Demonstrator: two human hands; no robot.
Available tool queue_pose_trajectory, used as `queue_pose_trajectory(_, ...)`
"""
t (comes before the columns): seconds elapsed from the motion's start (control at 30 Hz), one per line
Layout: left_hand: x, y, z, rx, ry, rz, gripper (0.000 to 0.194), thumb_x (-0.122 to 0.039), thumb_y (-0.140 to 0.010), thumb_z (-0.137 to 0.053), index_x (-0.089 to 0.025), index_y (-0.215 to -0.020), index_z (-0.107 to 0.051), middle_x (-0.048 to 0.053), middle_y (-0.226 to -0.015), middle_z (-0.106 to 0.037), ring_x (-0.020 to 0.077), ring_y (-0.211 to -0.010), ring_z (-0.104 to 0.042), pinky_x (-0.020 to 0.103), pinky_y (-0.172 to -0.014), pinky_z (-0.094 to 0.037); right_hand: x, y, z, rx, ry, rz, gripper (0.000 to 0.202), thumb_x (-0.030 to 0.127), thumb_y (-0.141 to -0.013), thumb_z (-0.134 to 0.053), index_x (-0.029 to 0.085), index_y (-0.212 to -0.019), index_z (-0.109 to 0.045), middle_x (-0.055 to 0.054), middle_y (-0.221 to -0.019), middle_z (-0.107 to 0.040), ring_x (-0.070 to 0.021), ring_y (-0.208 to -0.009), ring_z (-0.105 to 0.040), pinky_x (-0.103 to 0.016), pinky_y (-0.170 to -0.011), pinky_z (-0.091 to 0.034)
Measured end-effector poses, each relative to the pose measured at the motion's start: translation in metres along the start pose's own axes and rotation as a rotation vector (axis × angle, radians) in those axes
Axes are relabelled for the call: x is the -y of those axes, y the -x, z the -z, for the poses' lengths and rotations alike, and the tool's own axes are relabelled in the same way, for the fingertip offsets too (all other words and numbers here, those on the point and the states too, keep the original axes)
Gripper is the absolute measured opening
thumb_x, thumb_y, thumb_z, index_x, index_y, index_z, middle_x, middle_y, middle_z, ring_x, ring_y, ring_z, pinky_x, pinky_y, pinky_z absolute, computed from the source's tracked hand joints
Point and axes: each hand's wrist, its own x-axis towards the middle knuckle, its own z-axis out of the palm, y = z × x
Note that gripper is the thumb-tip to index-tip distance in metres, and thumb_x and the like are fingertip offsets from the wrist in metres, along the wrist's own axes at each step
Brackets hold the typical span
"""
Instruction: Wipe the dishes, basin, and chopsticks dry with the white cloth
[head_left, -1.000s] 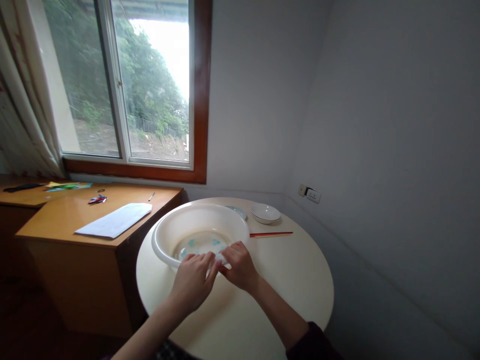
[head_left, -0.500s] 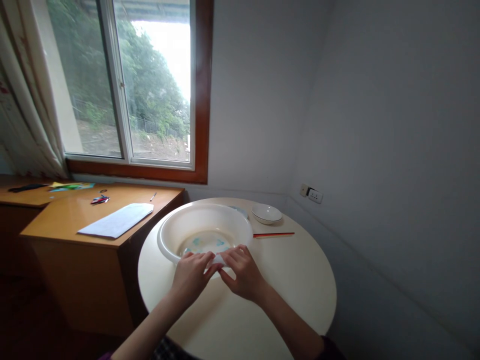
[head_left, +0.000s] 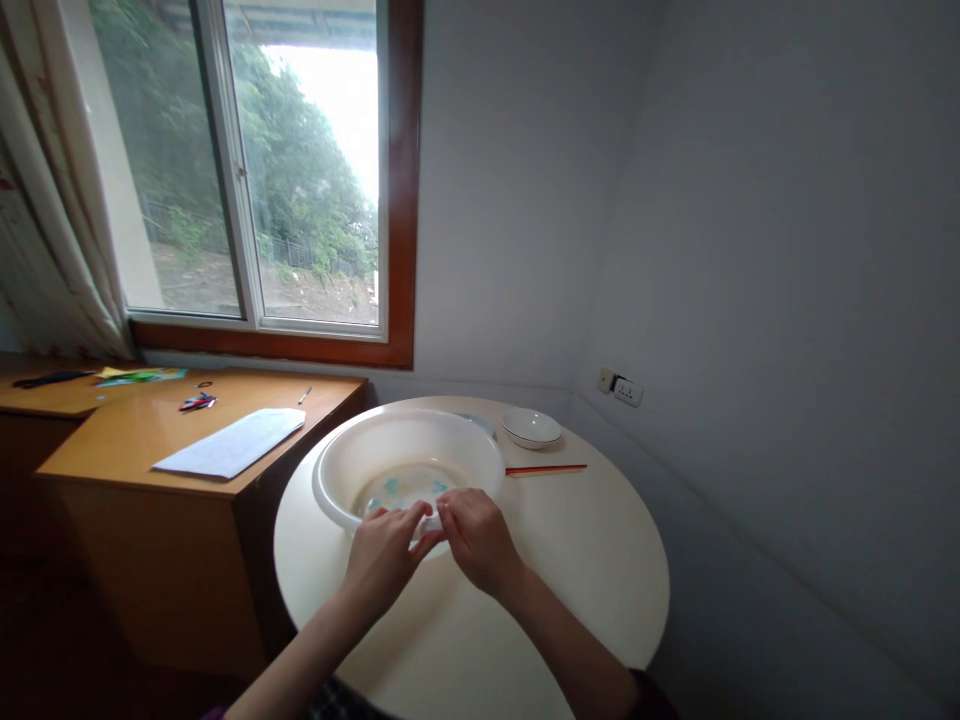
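Over the near rim of a wide white basin [head_left: 405, 437], my two hands meet with fingertips close together. Between them shows a small white piece [head_left: 430, 523], mostly covered by fingers, its kind unclear. My left hand [head_left: 388, 552] is closed on its left side, thumb below and fingers above. On the other side my right hand [head_left: 480, 540] pinches its edge, fingers pressed together. Blue patterns show on the basin's floor, under what looks like shallow water. The basin stands on a round cream table [head_left: 592, 560].
Right of the basin lie a shallow white bowl [head_left: 531, 427] and chopsticks [head_left: 546, 469]. Another dish [head_left: 480, 424] is partly hidden behind the basin. A wooden desk [head_left: 135, 430] at left bears a white sheet [head_left: 232, 443], a pen [head_left: 304, 395] and small items. Walls close off the back and right.
My right hand has drawn its fingers together and turned slightly at the white piece, of which less shows now. My left hand stays nearly in place.
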Motion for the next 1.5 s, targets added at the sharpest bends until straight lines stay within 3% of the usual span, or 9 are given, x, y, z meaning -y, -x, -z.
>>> queue_pose_trajectory(0.13, 0.001, 0.003, -0.003, -0.064, 0.01, -0.026, 0.027, -0.044, -0.082, -0.051, -0.02, -0.094, -0.057, 0.003, -0.071, -0.072, 0.0202, -0.065, -0.066, 0.031, -0.065, -0.043, -0.002, 0.002, -0.014, -0.027, 0.163, 0.014, 0.035, 0.021, -0.092, -0.025, 0.02, -0.065, -0.046, -0.001, -0.053, -0.051, -0.0154, -0.052, -0.045, -0.029, -0.054, -0.03)
queue_pose_trajectory(0.4, 0.008, 0.008, -0.006, -0.178, 0.022, -0.055, 0.038, -0.056, -0.079, -0.048, -0.02, -0.09, -0.056, 0.001, -0.06, -0.068, 0.0184, -0.055, -0.064, 0.028, -0.06, -0.043, -0.028, 0.011, -0.009, 0.001, 0.152, 0.111, 0.028, 0.018, -0.086, -0.03, 0.021, -0.061, -0.041, -0.002, -0.054, -0.046, -0.0163, -0.056, -0.04, -0.03, -0.057, -0.028)
queue_pose_trajectory(0.53, 0.015, 0.012, 0.004, -0.197, 0.069, 0.01, 0.03, -0.047, -0.086, -0.037, -0.021, -0.084, -0.054, -0.001, -0.054, -0.065, 0.0178, -0.05, -0.06, 0.028, -0.057, -0.042, -0.054, 0.012, 0.001, -0.002, 0.136, 0.097, 0.029, 0.016, -0.087, -0.026, 0.021, -0.062, -0.041, -0.002, -0.057, -0.048, -0.0168, -0.059, -0.042, -0.03, -0.06, -0.032)
queue_pose_trajectory(0.67, 0.023, 0.012, 0.012, -0.124, 0.025, 0.078, 0.029, -0.039, -0.089, -0.03, -0.023, -0.08, -0.053, 0.0, -0.056, -0.066, 0.018, -0.051, -0.059, 0.028, -0.057, -0.04, -0.067, 0.012, 0.003, -0.002, 0.132, 0.076, 0.03, 0.017, -0.087, -0.026, 0.021, -0.062, -0.041, -0.002, -0.057, -0.048, -0.0162, -0.06, -0.043, -0.029, -0.063, -0.034)
queue_pose_trajectory(0.8, 0.016, 0.005, 0.015, 0.014, -0.226, 0.229, 0.03, -0.034, -0.088, -0.031, -0.021, -0.077, -0.056, 0.006, -0.058, -0.066, 0.0236, -0.059, -0.062, 0.03, -0.057, -0.038, -0.048, 0.01, -0.009, -0.068, 0.176, -0.004, 0.029, 0.017, -0.084, -0.026, 0.021, -0.06, -0.04, -0.003, -0.055, -0.046, -0.0178, -0.059, -0.04, -0.031, -0.06, -0.03)
queue_pose_trajectory(0.9, -0.002, 0.003, 0.017, 0.128, -0.296, 0.227, 0.03, -0.026, -0.088, -0.028, -0.02, -0.086, -0.057, 0.009, -0.063, -0.067, 0.0251, -0.063, -0.064, 0.031, -0.057, -0.038, -0.02, 0.006, -0.022, -0.088, 0.209, -0.036, 0.025, 0.017, -0.082, -0.03, 0.021, -0.059, -0.041, -0.004, -0.055, -0.048, -0.0183, -0.058, -0.039, -0.032, -0.06, -0.026)
queue_pose_trajectory(1.07, -0.018, 0.004, 0.01, 0.071, -0.181, 0.111, 0.028, -0.02, -0.087, -0.027, -0.019, -0.097, -0.053, 0.006, -0.066, -0.069, 0.0219, -0.065, -0.066, 0.029, -0.061, -0.04, 0.013, 0.0, -0.033, 0.002, 0.277, -0.02, 0.025, 0.015, -0.084, -0.033, 0.019, -0.064, -0.047, -0.003, -0.057, -0.051, -0.0167, -0.057, -0.041, -0.033, -0.061, -0.022)
queue_pose_trajectory(1.27, 0.016, 0.001, -0.004, -0.131, -0.254, 0.199, 0.03, -0.027, -0.089, -0.027, -0.019, -0.081, -0.054, 0.004, -0.054, -0.063, 0.0217, -0.054, -0.062, 0.029, -0.056, -0.039, 0.006, -0.001, -0.025, 0.091, 0.302, 0.082, 0.027, 0.019, -0.086, -0.032, 0.019, -0.062, -0.046, -0.002, -0.058, -0.052, -0.0157, -0.057, -0.041, -0.032, -0.061, -0.023)
queue_pose_trajectory(1.5, 0.063, -0.008, 0.007, -0.217, -0.052, 0.309, 0.025, -0.029, -0.086, -0.031, -0.021, -0.075, -0.052, 0.003, -0.059, -0.065, 0.0219, -0.067, -0.062, 0.029, -0.061, -0.042, -0.031, 0.006, -0.014, 0.049, 0.3, 0.038, 0.032, 0.017, -0.087, -0.026, 0.019, -0.061, -0.045, -0.003, -0.057, -0.051, -0.0161, -0.059, -0.041, -0.03, -0.062, -0.026)
